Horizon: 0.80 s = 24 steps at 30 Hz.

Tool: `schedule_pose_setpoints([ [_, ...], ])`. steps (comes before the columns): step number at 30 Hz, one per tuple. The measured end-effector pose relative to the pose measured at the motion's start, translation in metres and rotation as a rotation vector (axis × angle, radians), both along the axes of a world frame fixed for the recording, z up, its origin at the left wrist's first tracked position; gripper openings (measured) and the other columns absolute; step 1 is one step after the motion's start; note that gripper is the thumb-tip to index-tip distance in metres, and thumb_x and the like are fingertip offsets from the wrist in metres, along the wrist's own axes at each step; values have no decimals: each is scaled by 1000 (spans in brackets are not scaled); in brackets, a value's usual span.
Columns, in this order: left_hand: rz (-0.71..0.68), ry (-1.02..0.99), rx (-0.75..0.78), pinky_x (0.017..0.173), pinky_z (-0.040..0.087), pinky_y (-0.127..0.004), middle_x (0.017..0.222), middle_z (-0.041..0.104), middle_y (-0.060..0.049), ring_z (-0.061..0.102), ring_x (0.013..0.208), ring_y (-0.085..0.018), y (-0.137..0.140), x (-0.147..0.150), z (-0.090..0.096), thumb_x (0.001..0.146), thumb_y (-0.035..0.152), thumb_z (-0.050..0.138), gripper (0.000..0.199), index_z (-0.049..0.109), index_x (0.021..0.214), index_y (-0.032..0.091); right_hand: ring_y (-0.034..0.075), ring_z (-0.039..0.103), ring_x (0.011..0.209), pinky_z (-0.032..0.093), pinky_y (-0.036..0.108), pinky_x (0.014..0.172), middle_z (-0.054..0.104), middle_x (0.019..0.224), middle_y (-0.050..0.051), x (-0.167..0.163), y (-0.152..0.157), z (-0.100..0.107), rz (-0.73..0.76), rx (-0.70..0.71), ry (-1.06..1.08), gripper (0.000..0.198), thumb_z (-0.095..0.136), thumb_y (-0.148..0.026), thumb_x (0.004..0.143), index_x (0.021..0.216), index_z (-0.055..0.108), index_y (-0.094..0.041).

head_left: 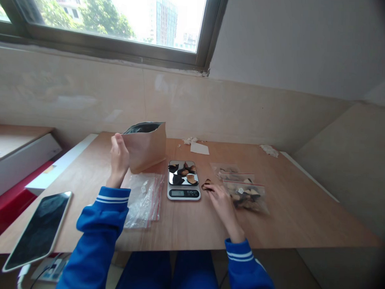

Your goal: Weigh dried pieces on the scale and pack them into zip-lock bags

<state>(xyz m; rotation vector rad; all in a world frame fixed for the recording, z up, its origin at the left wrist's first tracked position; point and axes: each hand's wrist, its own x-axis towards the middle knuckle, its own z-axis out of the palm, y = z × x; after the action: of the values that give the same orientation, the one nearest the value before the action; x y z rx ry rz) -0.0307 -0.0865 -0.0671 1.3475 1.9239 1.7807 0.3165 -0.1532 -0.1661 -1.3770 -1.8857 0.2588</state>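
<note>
My left hand (118,159) grips the near left edge of an upright brown paper bag (148,148), whose dark lining shows at the open top. Between the fingertips of my right hand (221,201) is a small dark brown dried piece (206,184), too small to name surely. It is just right of a digital kitchen scale (183,194). Several dark and tan dried pieces (178,179) lie on the scale's shiny plate. Right of my right hand are zip bags (249,197) filled with similar dried pieces. Flat clear zip bags (143,202) lie left of the scale.
A large phone or tablet (38,229) with a charging cable lies at the table's left front edge. A white card (199,148) and crumpled tissue (190,140) are at the back. More crumpled tissue (269,150) lies back right. A wall and window stand behind the table (291,215).
</note>
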Motion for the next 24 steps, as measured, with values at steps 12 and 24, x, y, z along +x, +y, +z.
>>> schedule_pose_setpoints([
  [12, -285, 298, -516, 60, 44, -33, 65, 58, -1, 60, 62, -21, -103, 34, -92, 84, 49, 46, 30, 54, 79, 21, 28, 57, 109, 46, 48, 94, 60, 121, 12, -20, -36, -35, -193, 64, -129, 36, 38, -13, 88, 111, 65, -21],
  [24, -536, 353, -476, 65, 44, -33, 68, 59, -2, 57, 65, -20, -107, 38, -107, 86, 34, 39, 20, 47, 71, 23, 20, 63, 94, 52, 34, 85, 63, 100, 7, -159, -64, -2, 271, -324, 322, 22, 43, -18, 92, 102, 63, -21],
])
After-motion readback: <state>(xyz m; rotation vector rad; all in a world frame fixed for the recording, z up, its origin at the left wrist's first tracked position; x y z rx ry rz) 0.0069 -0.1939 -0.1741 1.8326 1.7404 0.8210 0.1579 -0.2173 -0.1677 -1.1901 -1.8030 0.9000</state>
